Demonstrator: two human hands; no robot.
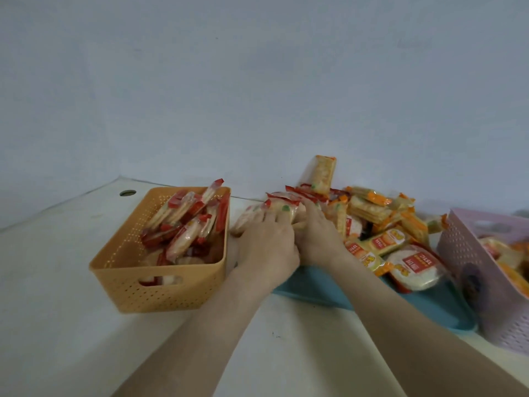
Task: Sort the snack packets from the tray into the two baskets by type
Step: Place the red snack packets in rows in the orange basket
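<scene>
A blue tray [320, 290] holds a heap of snack packets: red-edged ones [412, 267] and orange-edged ones [372, 207]. An orange basket [160, 285] on the left contains several red-edged packets [183, 222]. A pink basket [469, 253] at the right edge holds orange-edged packets [512, 270]. My left hand [266, 245] and my right hand [317, 233] meet at the tray's left end, both closed around a bunch of red-edged packets [274, 210]. Fingers hide the lower part of the bunch.
All of this sits on a white table [57, 310] pushed against a pale wall. A round cable hole [128, 192] lies at the back left. One packet [323, 174] leans upright against the wall behind the heap.
</scene>
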